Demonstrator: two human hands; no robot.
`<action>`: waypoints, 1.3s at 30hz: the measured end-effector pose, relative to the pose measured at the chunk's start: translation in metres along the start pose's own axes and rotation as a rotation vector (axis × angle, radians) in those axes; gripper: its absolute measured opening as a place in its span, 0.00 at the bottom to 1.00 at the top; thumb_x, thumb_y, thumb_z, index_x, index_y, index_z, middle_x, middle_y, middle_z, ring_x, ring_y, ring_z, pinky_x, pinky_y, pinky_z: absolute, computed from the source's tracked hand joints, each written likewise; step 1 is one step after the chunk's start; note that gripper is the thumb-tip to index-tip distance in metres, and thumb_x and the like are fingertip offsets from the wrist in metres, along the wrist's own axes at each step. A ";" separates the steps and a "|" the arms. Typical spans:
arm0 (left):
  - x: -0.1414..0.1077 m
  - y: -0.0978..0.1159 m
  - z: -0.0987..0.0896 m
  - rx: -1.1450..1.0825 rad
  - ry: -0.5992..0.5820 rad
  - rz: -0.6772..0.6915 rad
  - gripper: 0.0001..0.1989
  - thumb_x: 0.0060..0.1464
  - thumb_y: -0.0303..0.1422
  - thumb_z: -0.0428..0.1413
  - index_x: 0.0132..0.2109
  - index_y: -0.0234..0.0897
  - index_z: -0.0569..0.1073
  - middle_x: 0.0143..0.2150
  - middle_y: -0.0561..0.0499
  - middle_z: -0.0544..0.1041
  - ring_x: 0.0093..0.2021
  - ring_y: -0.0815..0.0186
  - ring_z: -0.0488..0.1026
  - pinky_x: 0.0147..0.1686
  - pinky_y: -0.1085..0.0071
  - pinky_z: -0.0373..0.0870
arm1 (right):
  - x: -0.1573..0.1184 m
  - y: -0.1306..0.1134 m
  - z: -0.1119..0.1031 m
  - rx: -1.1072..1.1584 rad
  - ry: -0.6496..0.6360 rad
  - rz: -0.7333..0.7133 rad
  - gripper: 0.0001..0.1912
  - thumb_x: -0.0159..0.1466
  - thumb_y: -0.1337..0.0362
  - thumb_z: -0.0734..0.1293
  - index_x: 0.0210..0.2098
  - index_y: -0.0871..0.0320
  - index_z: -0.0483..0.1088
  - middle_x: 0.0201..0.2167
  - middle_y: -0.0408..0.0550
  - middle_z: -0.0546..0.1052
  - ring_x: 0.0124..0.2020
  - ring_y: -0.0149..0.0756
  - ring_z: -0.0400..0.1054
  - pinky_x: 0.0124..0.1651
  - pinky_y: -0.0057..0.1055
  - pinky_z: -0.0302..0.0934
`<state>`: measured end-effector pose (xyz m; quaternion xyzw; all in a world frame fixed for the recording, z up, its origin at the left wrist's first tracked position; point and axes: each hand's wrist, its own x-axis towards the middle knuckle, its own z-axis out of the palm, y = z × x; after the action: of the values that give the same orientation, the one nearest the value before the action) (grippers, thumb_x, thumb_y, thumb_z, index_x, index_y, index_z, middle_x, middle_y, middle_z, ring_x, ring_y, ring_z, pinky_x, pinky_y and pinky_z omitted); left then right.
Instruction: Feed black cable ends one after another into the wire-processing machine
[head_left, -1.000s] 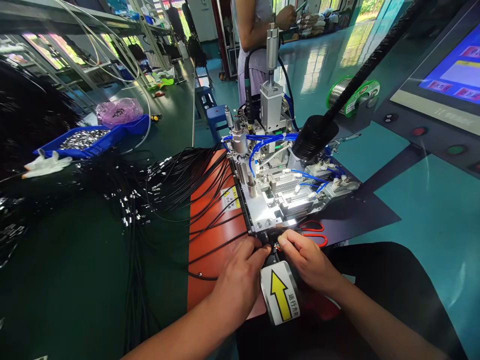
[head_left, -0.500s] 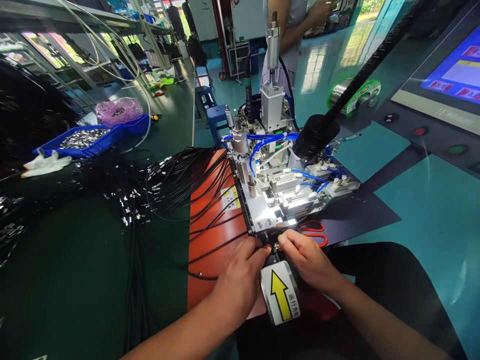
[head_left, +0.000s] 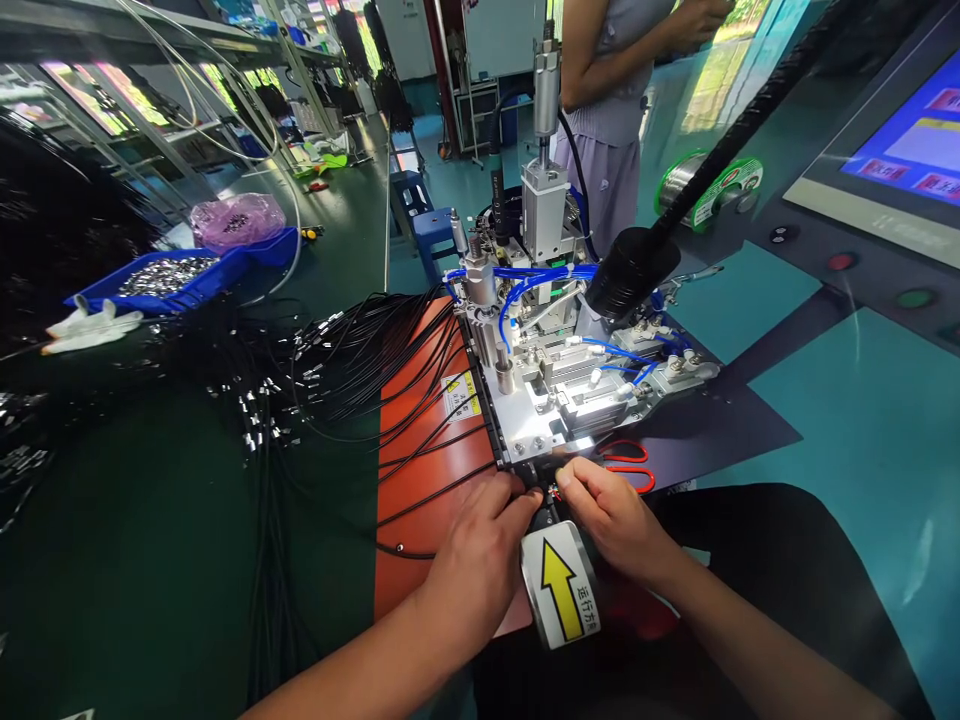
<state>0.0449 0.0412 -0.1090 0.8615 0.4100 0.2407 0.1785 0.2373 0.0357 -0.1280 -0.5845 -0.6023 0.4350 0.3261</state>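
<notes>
My left hand (head_left: pixel 484 530) is closed at the near end of the machine's rail, thumb and forefinger pressed together around the end of a black cable (head_left: pixel 409 553) that runs in under the palm. Thin coloured wires (head_left: pixel 555 493) show at the cable end, between the two hands. Pinching at these wires is my right hand (head_left: pixel 609 512), its fingertips curled and partly hiding them. Just below the fingers sits a rounded metal cover (head_left: pixel 561 585) with a yellow arrow. The silver machine (head_left: pixel 540 390) stands directly beyond both hands, and more black cables lead into its left side.
Red-handled scissors (head_left: pixel 634 480) lie right of my right hand. An orange mat (head_left: pixel 427 470) carries cables on the left. Farther left are a blue tray (head_left: pixel 161 280) of metal parts and a white glove (head_left: pixel 94 325). A black lamp (head_left: pixel 634 270) overhangs the machine; a person (head_left: pixel 611 120) stands behind.
The person behind the machine has shifted to the right. Both my hands stay in nearly the same place.
</notes>
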 end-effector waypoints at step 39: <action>0.007 0.005 -0.018 0.102 -0.230 0.132 0.21 0.64 0.23 0.47 0.63 0.38 0.65 0.48 0.45 0.72 0.46 0.56 0.67 0.51 0.56 0.70 | 0.001 -0.001 0.007 0.053 0.089 -0.001 0.17 0.71 0.58 0.57 0.26 0.55 0.58 0.24 0.39 0.63 0.27 0.33 0.59 0.31 0.29 0.55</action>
<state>0.0421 0.0461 -0.0898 0.9163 0.3411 0.1305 0.1641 0.2308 0.0354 -0.1297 -0.5941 -0.5757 0.4241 0.3684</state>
